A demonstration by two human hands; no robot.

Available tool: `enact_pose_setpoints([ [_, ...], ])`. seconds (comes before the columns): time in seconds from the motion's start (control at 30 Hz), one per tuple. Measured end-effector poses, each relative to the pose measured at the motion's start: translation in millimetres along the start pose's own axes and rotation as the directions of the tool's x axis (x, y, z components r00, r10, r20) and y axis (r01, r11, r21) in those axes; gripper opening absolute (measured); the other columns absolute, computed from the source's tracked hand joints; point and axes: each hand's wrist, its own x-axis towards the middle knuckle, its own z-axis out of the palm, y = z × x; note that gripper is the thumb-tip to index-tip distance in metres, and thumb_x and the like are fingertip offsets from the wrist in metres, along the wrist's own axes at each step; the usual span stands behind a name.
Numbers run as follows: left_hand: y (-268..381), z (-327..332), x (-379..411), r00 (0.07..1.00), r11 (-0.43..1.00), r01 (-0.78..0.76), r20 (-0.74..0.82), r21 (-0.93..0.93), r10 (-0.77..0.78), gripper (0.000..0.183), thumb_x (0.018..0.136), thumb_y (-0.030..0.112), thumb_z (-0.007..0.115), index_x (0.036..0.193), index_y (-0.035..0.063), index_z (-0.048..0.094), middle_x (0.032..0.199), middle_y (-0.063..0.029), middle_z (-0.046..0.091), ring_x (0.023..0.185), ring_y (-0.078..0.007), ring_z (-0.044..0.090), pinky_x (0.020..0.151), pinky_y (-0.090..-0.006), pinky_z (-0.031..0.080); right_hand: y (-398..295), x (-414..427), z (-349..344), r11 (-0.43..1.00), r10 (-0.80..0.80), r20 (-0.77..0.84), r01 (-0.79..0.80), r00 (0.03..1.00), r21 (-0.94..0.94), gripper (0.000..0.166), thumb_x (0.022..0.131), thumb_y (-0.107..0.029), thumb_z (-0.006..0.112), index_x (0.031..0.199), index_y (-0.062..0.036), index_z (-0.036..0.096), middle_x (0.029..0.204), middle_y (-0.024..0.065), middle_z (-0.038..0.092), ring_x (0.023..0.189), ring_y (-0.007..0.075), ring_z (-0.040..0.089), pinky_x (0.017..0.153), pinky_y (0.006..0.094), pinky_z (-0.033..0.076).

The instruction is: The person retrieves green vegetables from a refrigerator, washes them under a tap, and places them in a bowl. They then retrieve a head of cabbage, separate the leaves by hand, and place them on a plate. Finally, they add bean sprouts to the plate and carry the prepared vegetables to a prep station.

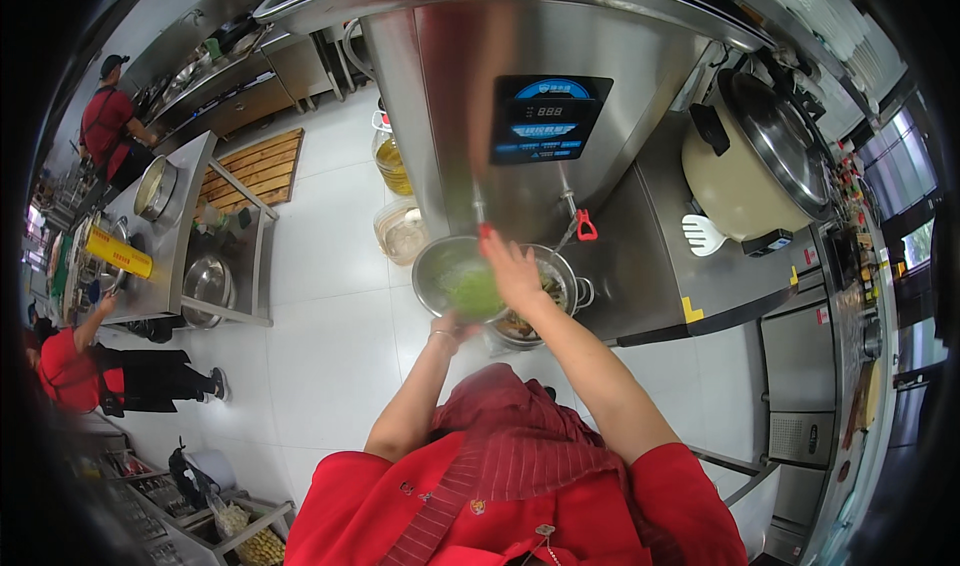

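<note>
My left hand (452, 329) holds the near rim of a steel bowl (433, 247), in which blurred green food lies. My right hand (516, 270) is raised over the bowl's right side, its fingers at the red handle (485, 237) of the left tap on a stainless steel water boiler (457, 116). Whether the fingers grip that handle is unclear. Below the right tap with its red lever (586, 225), a steel pot (571, 285) with a side handle stands partly behind my right hand and the bowl. Brownish food shows inside it.
A large beige cooker (739, 168) and a white slotted spatula (703, 235) are on the right counter (645, 266). An oil jug (392, 162) and a clear tub (401, 232) stand left of the boiler. Two people, one at the stove and one at a steel table (166, 266), are at the left.
</note>
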Motion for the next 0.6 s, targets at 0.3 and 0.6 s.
enact_pose_setpoints([
  [0.3,-0.3,-36.2,4.5,0.954,0.945,-0.292,0.111,0.145,0.278,0.038,0.077,0.011,0.049,0.111,-0.0022,0.036,0.093,-0.0187,0.055,0.069,-0.0282,0.061,0.053,-0.0349,0.055,-1.4,-2.2,-19.3,0.989,0.053,0.114,-0.067,0.992,0.129,0.064,0.076,-0.002,0.044,0.135,-0.0120,0.024,0.144,0.0075,0.016,0.118,0.0329,0.039,0.094,0.0554,0.032],
  [0.6,0.4,-34.5,43.6,0.958,0.996,0.088,0.273,0.002,-0.085,0.025,0.078,0.013,0.051,0.097,-0.0022,0.046,0.088,-0.0154,0.057,0.071,-0.0253,0.060,0.059,-0.0329,0.054,-6.1,1.2,-16.7,0.996,0.023,0.087,-0.030,0.996,0.085,0.064,0.076,-0.003,0.045,0.135,-0.0122,0.024,0.144,0.0049,0.015,0.114,0.0306,0.042,0.093,0.0535,0.033],
])
